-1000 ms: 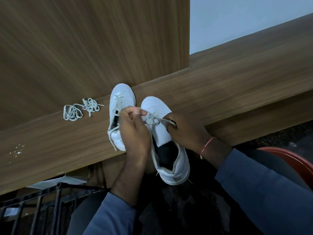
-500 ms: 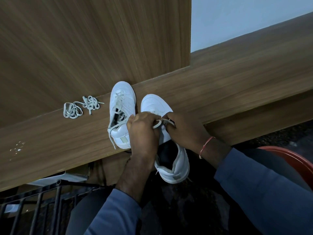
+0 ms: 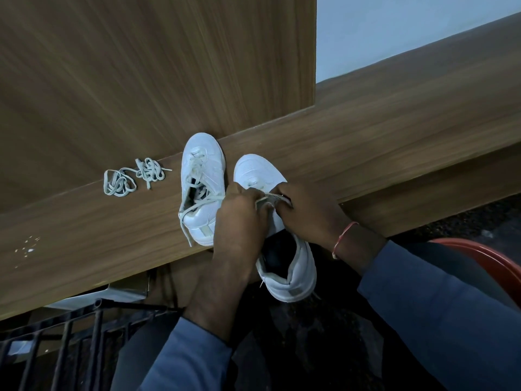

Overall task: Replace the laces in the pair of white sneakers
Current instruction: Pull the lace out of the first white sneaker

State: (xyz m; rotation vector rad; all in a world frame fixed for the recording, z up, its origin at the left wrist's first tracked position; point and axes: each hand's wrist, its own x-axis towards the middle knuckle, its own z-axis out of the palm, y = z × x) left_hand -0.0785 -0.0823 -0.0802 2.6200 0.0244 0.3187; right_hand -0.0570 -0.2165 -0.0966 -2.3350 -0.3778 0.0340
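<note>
1. Two white sneakers sit side by side on a wood-grain worktop, both with toes pointing away from the person toward an upright wood panel. Their long axes run from the near edge to the panel, roughly parallel.
2. The left-side sneaker lies wholly on the worktop. Its toe is just at the foot of the panel and its heel is near the front edge. Its own lacing is loose, and one end trails toward that edge.
3. The right-side sneaker is set nearer the person. Its toe rests on the worktop, while its heel and dark opening hang out past the front edge.
4. The left hand is over the right-side sneaker's throat, fingers curled and pinching a lace.
5. The right hand has its fingers curled too, pinching the same lace from the other side. The two hands are almost touching. A thin red thread circles the right wrist.
6. A tangled bundle of loose laces lies on the worktop to the left, apart from the sneakers and close to the panel.
7. Edges: the worktop is a shallow strip between panel and front edge, and a sneaker's length nearly spans it. The strip runs on well to the right, where the panel ends and a pale wall shows.
8. Below the edge are black metal bars at lower left and a red curved rim at right.
</note>
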